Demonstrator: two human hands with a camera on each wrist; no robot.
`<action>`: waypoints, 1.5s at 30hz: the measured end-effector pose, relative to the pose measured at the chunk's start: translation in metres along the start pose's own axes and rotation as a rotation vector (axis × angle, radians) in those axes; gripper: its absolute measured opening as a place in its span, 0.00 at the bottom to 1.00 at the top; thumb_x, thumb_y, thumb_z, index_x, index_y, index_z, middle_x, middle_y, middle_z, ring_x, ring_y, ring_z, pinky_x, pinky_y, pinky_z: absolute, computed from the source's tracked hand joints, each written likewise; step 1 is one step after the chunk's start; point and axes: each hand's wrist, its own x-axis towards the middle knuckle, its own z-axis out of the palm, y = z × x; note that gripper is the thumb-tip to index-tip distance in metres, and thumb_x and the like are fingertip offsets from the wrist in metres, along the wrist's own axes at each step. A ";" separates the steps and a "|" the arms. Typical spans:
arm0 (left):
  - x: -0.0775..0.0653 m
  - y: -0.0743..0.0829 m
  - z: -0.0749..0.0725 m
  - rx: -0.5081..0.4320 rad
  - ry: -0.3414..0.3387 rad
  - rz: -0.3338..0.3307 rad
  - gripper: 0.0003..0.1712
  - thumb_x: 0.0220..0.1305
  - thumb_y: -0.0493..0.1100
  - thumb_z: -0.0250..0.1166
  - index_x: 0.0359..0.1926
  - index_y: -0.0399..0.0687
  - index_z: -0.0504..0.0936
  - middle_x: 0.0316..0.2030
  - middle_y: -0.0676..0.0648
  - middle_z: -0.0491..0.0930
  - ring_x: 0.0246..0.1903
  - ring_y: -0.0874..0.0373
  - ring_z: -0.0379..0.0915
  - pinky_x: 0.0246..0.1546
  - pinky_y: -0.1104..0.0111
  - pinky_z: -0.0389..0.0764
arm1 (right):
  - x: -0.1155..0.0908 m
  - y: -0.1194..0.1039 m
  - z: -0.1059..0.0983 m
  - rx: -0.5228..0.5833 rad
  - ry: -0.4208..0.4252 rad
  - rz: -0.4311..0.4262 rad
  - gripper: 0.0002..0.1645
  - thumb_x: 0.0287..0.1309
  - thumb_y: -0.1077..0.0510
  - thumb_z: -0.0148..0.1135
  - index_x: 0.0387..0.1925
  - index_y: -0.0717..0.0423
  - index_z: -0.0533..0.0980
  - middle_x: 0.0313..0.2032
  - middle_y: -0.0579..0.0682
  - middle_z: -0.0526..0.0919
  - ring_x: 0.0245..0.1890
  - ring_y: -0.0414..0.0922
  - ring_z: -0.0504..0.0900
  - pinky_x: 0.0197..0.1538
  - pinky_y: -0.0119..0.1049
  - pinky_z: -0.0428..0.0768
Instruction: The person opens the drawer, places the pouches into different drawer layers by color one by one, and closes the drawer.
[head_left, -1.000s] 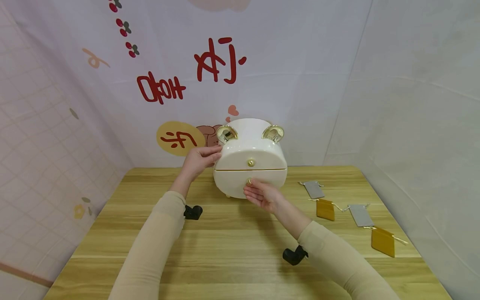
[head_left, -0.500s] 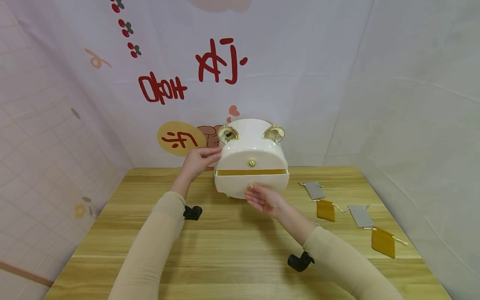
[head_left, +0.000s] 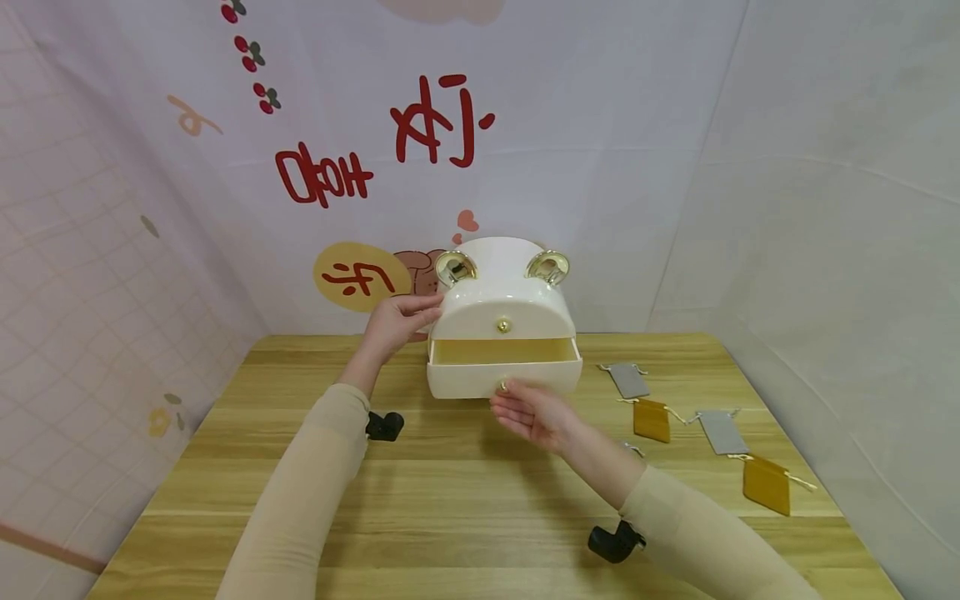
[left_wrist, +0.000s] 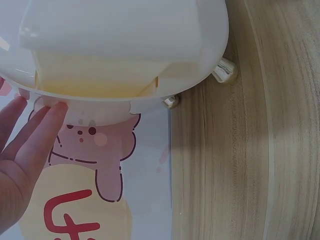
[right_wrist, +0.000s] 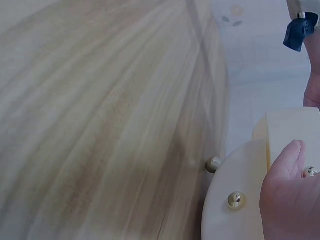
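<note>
A white rounded drawer box [head_left: 501, 287] with gold ear shapes and gold knobs stands at the table's back. Its lower drawer [head_left: 457, 382] is pulled partway out, and the part of its inside that shows is bare. My right hand [head_left: 536, 415] pinches the gold knob [head_left: 503, 387] of that drawer between thumb and fingers; in the right wrist view the knob [right_wrist: 310, 171] shows beside the thumb. My left hand [head_left: 401, 325] rests its straight fingertips on the box's left side. The left wrist view shows those fingers [left_wrist: 42, 132] at the white shell's edge.
On the right of the wooden table [head_left: 450, 500] lie grey drawstring pouches [head_left: 628, 380] and mustard ones [head_left: 651, 420]. A bit of white cord [head_left: 633, 448] peeks out beside my right forearm. A printed cloth [head_left: 600, 183] hangs close behind the box.
The lower drawer has slid out toward me from closed, my right hand coming back with its knob. The left hand has stayed at the box's side.
</note>
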 end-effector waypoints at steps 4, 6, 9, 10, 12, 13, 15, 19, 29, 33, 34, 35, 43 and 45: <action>0.000 0.000 0.001 -0.010 0.002 0.004 0.21 0.66 0.44 0.69 0.59 0.45 0.83 0.60 0.44 0.77 0.54 0.47 0.77 0.49 0.49 0.82 | -0.007 0.002 -0.002 -0.008 -0.030 0.012 0.17 0.73 0.56 0.54 0.50 0.67 0.77 0.37 0.54 0.87 0.39 0.45 0.87 0.49 0.38 0.84; 0.000 0.000 0.001 -0.007 0.003 0.005 0.21 0.66 0.44 0.69 0.59 0.45 0.83 0.60 0.44 0.77 0.54 0.47 0.77 0.48 0.50 0.82 | -0.010 0.003 -0.003 -0.011 -0.043 0.017 0.16 0.73 0.55 0.55 0.49 0.66 0.78 0.36 0.54 0.87 0.39 0.44 0.87 0.49 0.37 0.84; 0.000 0.000 0.001 -0.004 0.006 0.007 0.21 0.65 0.44 0.69 0.58 0.46 0.83 0.59 0.44 0.78 0.54 0.47 0.77 0.47 0.51 0.83 | -0.015 0.005 -0.003 -0.019 -0.057 0.018 0.17 0.73 0.55 0.56 0.49 0.67 0.78 0.37 0.54 0.87 0.39 0.45 0.87 0.49 0.38 0.84; -0.001 0.000 0.001 -0.004 0.006 0.007 0.21 0.65 0.44 0.69 0.58 0.46 0.83 0.59 0.44 0.78 0.54 0.47 0.77 0.48 0.50 0.83 | -0.017 0.006 -0.003 -0.023 -0.059 0.019 0.17 0.73 0.55 0.56 0.49 0.67 0.78 0.37 0.55 0.87 0.39 0.45 0.87 0.49 0.38 0.84; -0.001 0.000 0.001 -0.001 0.006 0.009 0.21 0.66 0.44 0.69 0.59 0.46 0.83 0.60 0.44 0.77 0.54 0.47 0.77 0.49 0.49 0.82 | -0.021 0.008 -0.003 -0.032 -0.064 0.022 0.19 0.72 0.55 0.56 0.51 0.68 0.77 0.38 0.55 0.87 0.39 0.45 0.87 0.49 0.38 0.84; -0.001 0.000 0.001 0.004 0.007 0.010 0.21 0.66 0.44 0.69 0.59 0.46 0.83 0.60 0.44 0.78 0.54 0.47 0.77 0.49 0.49 0.82 | -0.023 0.009 -0.003 -0.033 -0.064 0.024 0.19 0.72 0.55 0.57 0.51 0.68 0.77 0.38 0.55 0.87 0.39 0.45 0.87 0.49 0.38 0.84; -0.002 0.001 0.001 0.013 0.010 0.009 0.21 0.66 0.44 0.68 0.59 0.46 0.83 0.60 0.44 0.78 0.54 0.47 0.77 0.50 0.49 0.81 | -0.026 0.011 -0.002 -0.035 -0.063 0.027 0.20 0.72 0.55 0.57 0.52 0.69 0.76 0.39 0.56 0.87 0.39 0.46 0.87 0.49 0.38 0.84; -0.002 0.000 0.000 0.021 0.007 0.007 0.21 0.67 0.45 0.68 0.59 0.47 0.83 0.60 0.44 0.77 0.54 0.47 0.77 0.49 0.50 0.82 | -0.033 0.015 -0.002 -0.031 -0.059 0.031 0.19 0.71 0.55 0.58 0.52 0.68 0.76 0.39 0.56 0.87 0.40 0.46 0.87 0.49 0.39 0.84; -0.012 0.013 0.002 0.027 0.003 0.006 0.21 0.68 0.41 0.66 0.60 0.42 0.81 0.60 0.41 0.77 0.54 0.45 0.77 0.49 0.52 0.83 | -0.047 0.020 -0.005 -0.043 -0.094 0.036 0.18 0.72 0.54 0.57 0.49 0.67 0.78 0.37 0.54 0.88 0.38 0.45 0.87 0.48 0.38 0.84; -0.002 -0.001 0.000 0.000 0.015 0.019 0.20 0.66 0.44 0.68 0.58 0.46 0.83 0.58 0.43 0.78 0.52 0.46 0.78 0.51 0.46 0.80 | -0.049 0.021 -0.007 -0.028 -0.098 0.037 0.16 0.72 0.54 0.57 0.46 0.64 0.80 0.37 0.54 0.88 0.38 0.44 0.87 0.48 0.38 0.84; -0.002 -0.002 0.000 0.002 0.015 0.019 0.20 0.66 0.44 0.68 0.58 0.46 0.83 0.58 0.43 0.78 0.52 0.46 0.78 0.51 0.46 0.80 | -0.050 0.021 -0.007 -0.025 -0.099 0.037 0.16 0.72 0.54 0.56 0.46 0.64 0.80 0.37 0.54 0.88 0.38 0.44 0.87 0.48 0.38 0.84; -0.002 -0.002 0.000 0.003 0.014 0.020 0.20 0.66 0.44 0.68 0.58 0.45 0.83 0.58 0.43 0.78 0.52 0.47 0.78 0.51 0.46 0.80 | -0.050 0.021 -0.007 -0.021 -0.099 0.039 0.15 0.72 0.55 0.56 0.46 0.64 0.80 0.37 0.54 0.88 0.38 0.44 0.87 0.48 0.38 0.84; -0.003 -0.002 0.000 0.008 0.018 0.028 0.20 0.66 0.45 0.68 0.58 0.46 0.84 0.58 0.43 0.79 0.52 0.47 0.78 0.49 0.48 0.81 | -0.053 0.022 -0.008 -0.026 -0.109 0.041 0.16 0.73 0.55 0.56 0.47 0.65 0.80 0.38 0.55 0.88 0.39 0.45 0.87 0.49 0.38 0.84; -0.003 -0.002 0.000 0.004 0.019 0.028 0.20 0.66 0.45 0.69 0.58 0.46 0.84 0.58 0.43 0.79 0.52 0.47 0.78 0.50 0.47 0.81 | -0.053 0.023 -0.009 -0.026 -0.109 0.039 0.16 0.72 0.55 0.56 0.47 0.65 0.80 0.38 0.55 0.88 0.39 0.45 0.87 0.48 0.38 0.84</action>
